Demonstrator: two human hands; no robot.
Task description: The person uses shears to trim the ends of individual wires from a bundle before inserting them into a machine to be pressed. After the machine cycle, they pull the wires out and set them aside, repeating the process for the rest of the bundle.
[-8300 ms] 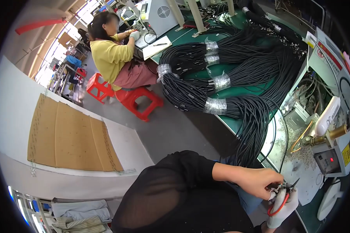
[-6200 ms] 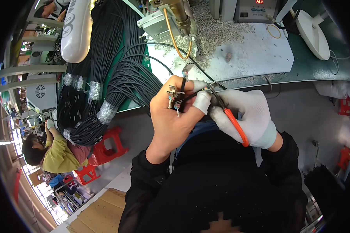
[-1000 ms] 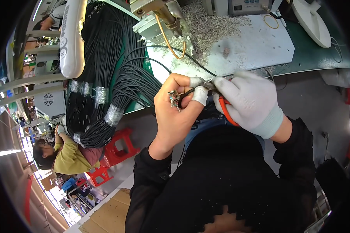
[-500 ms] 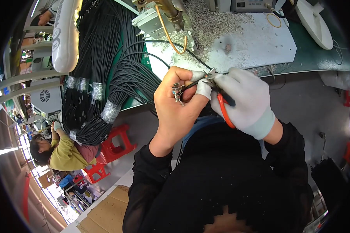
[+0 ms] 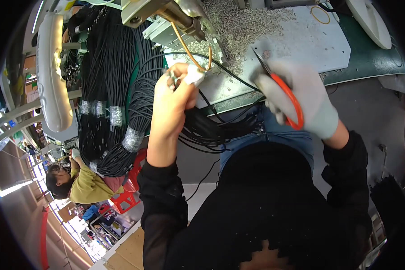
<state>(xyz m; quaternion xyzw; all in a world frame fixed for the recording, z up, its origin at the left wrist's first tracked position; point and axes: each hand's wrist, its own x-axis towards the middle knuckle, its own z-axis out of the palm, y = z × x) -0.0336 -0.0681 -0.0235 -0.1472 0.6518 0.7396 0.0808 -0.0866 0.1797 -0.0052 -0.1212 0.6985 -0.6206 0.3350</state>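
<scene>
My left hand (image 5: 168, 101), with white covers on fingertips, is raised at the table's front edge beside the machine's yellow tube (image 5: 189, 50). Its fingers are curled over small metal pieces (image 5: 170, 80), partly hidden. My right hand (image 5: 303, 96), in a white glove, grips red-handled pliers (image 5: 292, 101), their dark jaws pointing up and left. A black cable (image 5: 234, 76) runs from the machine side to the right hand's fingers; whether they grip it is blurred. Below the left hand, a bundle of black cables (image 5: 211, 130) hangs off the table edge toward my lap.
Tied black cable bundles (image 5: 117, 81) hang over the table's left side. A metal press-like machine (image 5: 182, 20) stands ahead, and tiny metal scraps (image 5: 247, 27) cover the white board (image 5: 328, 45). A long lamp (image 5: 51, 76) is at upper left. Another person (image 5: 87, 180) sits at far left near red stools.
My hands have come apart: the left moved left and up to the machine, the right moved right with the pliers. The cable between them has left the pliers' jaws. My view has shifted slightly.
</scene>
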